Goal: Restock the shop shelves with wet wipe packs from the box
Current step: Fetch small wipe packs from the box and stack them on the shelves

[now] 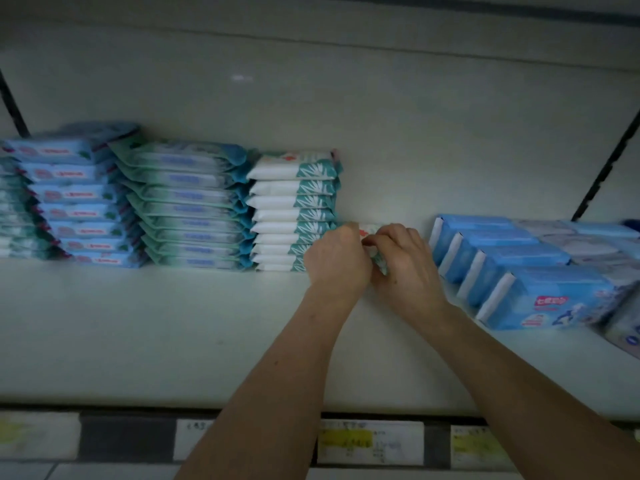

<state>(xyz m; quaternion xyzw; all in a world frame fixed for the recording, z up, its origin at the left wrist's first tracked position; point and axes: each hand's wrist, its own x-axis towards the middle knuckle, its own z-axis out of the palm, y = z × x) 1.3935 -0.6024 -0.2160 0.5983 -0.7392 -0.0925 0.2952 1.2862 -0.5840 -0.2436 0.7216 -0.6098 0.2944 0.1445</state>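
Shelf [173, 323]: white deck. Front edge runs along 6 o'clock and carries a price-label strip [370, 441].
Open room: broad bare deck from 7 to 5 o'clock in front of the stock. There is also a gap at centre between the white-and-teal stack [294, 211] and the blue packs [502, 258] at 3 o'clock. The back panel [381, 133] is bare above the gap. A slotted upright [606, 168] stands at 2 o'clock.
Stock at 9 o'clock, left to right: blue stack [76, 199], green-edged stack [187, 206], then the white-and-teal stack. Neighbouring stacks touch.

Writing: the price labels have yellow patches, but their print is too blurred to read. The nearest blue pack bears a red logo with unreadable characters. The blue stack has small red marks, also unreadable.

Wet wipe pack [371, 229]: in the centre gap, just right of the white-and-teal stack's lower packs, held between both hands. It is mostly hidden; a white face with a red mark and a teal end show.
Left hand [337, 258]: back to camera, fingers curled onto the pack's left end, tips hidden.
Right hand [405, 265]: fingers curled, with thumb and forefinger pinching the pack's right end.
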